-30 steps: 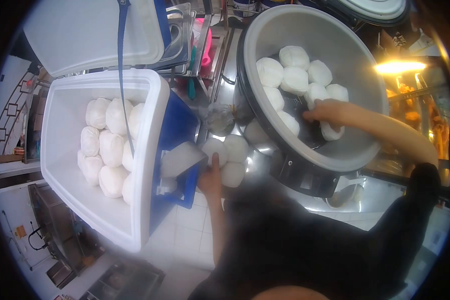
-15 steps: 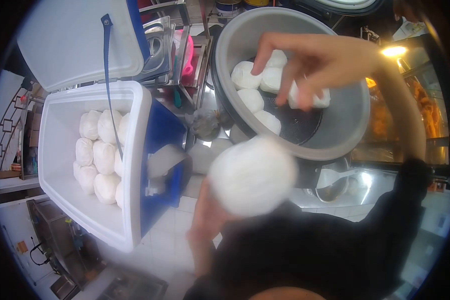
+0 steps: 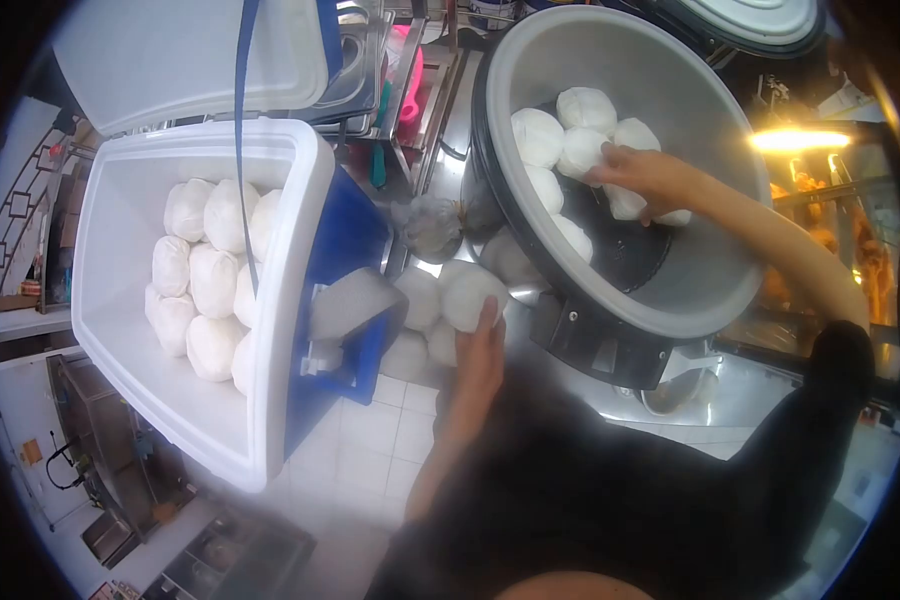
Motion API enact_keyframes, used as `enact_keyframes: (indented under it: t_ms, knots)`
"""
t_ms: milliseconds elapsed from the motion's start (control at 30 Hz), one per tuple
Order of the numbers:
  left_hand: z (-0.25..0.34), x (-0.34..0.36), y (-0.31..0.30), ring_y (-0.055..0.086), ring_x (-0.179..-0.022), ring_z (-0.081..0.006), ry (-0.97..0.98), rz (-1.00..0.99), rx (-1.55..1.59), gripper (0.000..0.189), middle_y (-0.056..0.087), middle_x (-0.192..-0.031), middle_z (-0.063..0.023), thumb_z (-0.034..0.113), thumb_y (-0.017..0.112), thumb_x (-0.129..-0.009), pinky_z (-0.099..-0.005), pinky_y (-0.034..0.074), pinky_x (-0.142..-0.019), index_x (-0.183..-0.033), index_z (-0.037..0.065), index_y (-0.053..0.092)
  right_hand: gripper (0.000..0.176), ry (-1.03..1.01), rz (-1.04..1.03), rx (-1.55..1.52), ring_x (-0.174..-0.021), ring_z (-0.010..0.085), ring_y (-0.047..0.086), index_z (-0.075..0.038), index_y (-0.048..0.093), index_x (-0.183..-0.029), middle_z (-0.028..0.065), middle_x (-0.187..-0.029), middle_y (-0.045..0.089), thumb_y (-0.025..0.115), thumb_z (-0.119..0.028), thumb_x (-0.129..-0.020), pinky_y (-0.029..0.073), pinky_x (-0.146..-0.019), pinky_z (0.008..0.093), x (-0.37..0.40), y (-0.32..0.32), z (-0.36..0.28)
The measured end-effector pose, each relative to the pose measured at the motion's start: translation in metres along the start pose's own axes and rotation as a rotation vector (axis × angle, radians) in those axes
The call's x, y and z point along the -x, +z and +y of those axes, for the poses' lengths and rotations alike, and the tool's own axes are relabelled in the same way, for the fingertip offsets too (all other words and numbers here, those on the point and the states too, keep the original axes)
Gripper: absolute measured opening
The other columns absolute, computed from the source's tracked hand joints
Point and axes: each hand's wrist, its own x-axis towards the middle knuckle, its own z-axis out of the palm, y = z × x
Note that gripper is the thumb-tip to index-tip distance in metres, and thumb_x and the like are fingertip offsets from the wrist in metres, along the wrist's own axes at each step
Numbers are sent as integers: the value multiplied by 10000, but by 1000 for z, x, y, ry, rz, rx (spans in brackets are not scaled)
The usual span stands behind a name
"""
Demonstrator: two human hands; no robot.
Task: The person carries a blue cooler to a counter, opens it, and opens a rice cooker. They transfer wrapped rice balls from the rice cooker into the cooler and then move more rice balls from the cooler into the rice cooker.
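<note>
Reaching into the far-right pot (image 3: 710, 290), the right hand (image 3: 645, 178) clasped a white ball (image 3: 625, 203) among perhaps eight. The left hand (image 3: 480, 355) gripped a counter ball (image 3: 465, 292); the left cooler (image 3: 115, 345) held nine.

Right hand (image 3: 642, 178) lies on the white balls (image 3: 538, 135) inside the grey pot (image 3: 710, 290). Left hand (image 3: 478, 362) grips a single ball (image 3: 465, 292) below the pot rim. Open blue cooler (image 3: 345, 240) at left, part-filled.
</note>
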Motion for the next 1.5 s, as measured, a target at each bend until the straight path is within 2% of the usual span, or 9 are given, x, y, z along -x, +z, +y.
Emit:
enact_keyframes:
  t_ms: [433, 533, 733, 833, 900, 933, 1200, 1367, 1500]
  knots:
    - [3, -27, -8, 475, -1173, -195, 25, -9, 61, 538, 523, -1182, -97, 207, 727, -812, -327, 406, -1057, -1222, -10, 456, 991, 43, 22, -268, -1007, 349, 523, -201, 333, -1293, 145, -1115, 416, 818, -6, -451, 466, -866, 422, 12, -20, -7]
    - [15, -5, -17, 450, -1203, -246, -400, 30, 447, 580, 503, -1244, -138, 316, 692, -838, -383, 382, -1066, -1247, -12, 445, 935, 84, 46, -458, -968, 297, 527, -168, 331, -1305, 136, -1077, 458, 820, -123, -509, 464, -851, 401, 30, -79, -35]
    - [94, 74, -17, 360, -1308, -358, -319, -644, -37, 888, 250, -1465, -224, 638, 478, -853, -456, 270, -1101, -1435, 35, 186, 1032, -208, 267, -734, -908, 228, 572, -81, 357, -1297, 123, -1122, 495, 901, -354, -465, 500, -759, 332, 57, -159, -119]
    - [112, 106, -4, 351, -1301, -407, -123, -689, -12, 1244, 215, -1473, -241, 857, 519, -599, -535, 279, -1072, -1484, 182, -37, 814, 7, 277, -502, -875, 268, 609, -134, 408, -1269, 151, -1062, 564, 804, -439, -626, 507, -707, 373, 52, -160, -128]
    - [100, 110, -15, 364, -1294, -403, -29, -765, 84, 1028, 239, -1474, -206, 747, 534, -728, -552, 336, -1027, -1485, 236, 62, 681, 134, 280, -453, -887, 306, 618, -153, 421, -1243, 172, -999, 598, 737, -462, -724, 499, -708, 415, 33, -137, -104]
    - [110, 118, -3, 321, -1330, -373, -277, -388, -87, 814, 264, -1478, -148, 547, 533, -862, -538, 357, -1020, -1466, 152, 157, 678, 212, 259, -404, -909, 324, 613, -145, 410, -1239, 179, -1000, 595, 753, -417, -720, 489, -741, 424, 23, -121, -86]
    - [44, 65, -68, 442, -1214, -340, -148, -137, 99, 636, 384, -1365, -191, 304, 568, -834, -512, 451, -977, -1348, 40, 303, 923, -54, 299, -102, -1075, 379, 480, -172, 352, -1290, 192, -1174, 459, 859, -166, -520, 469, -828, 455, -39, -3, 13]
    - [43, 50, -69, 447, -1207, -327, -192, -162, 178, 578, 418, -1317, -182, 238, 537, -844, -508, 456, -968, -1334, 32, 308, 986, 125, 361, 139, -1047, 391, 480, -199, 339, -1317, 175, -1166, 446, 858, -127, -482, 480, -799, 467, -59, 20, -6]
    - [22, 32, -79, 482, -1161, -318, 121, -14, -425, 566, 450, -1261, -193, 248, 617, -856, -469, 518, -878, -1300, 10, 358, 973, 243, 323, 128, -1062, 385, 468, -205, 337, -1311, 182, -1179, 436, 827, -62, -482, 461, -834, 469, -57, 19, -13]
